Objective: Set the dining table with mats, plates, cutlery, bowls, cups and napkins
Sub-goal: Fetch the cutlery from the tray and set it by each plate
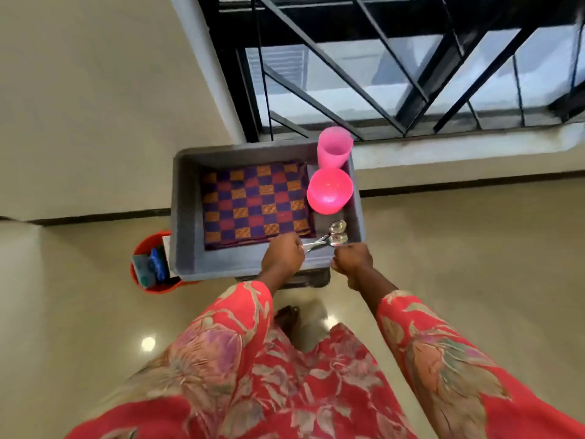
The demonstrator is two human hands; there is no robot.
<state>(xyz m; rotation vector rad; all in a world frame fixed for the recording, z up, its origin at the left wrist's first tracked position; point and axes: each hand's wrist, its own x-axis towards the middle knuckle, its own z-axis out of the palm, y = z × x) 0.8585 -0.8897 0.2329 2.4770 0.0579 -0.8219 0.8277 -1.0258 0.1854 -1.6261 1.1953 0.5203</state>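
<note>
Polished beige floor tiles run up to a pale wall and a barred window (411,64), and no dining table shows anywhere in view. On that evidence the setting seems barely begun: the tableware is gathered in a grey plastic crate (186,217) standing in front of the person. Inside it a folded checked mat (256,204) in purple, red and orange lies flat on the left. A pink bowl (330,191) sits to its right, with a pink cup (334,152) upright just behind the bowl at the far right corner. No plates or napkins can be made out. Mats, bowl, cup and cutlery all seem to be waiting to be carried out and laid.

Both hands are at the crate's near edge. The left hand (283,253) is curled round the handles of two metal spoons (335,234), whose bowls point toward the near right corner. The right hand (353,259) is closed in a fist just beside the spoon bowls at the rim; whether it grips anything cannot be told. A red bucket (152,264) stands against the crate's left side.
</note>
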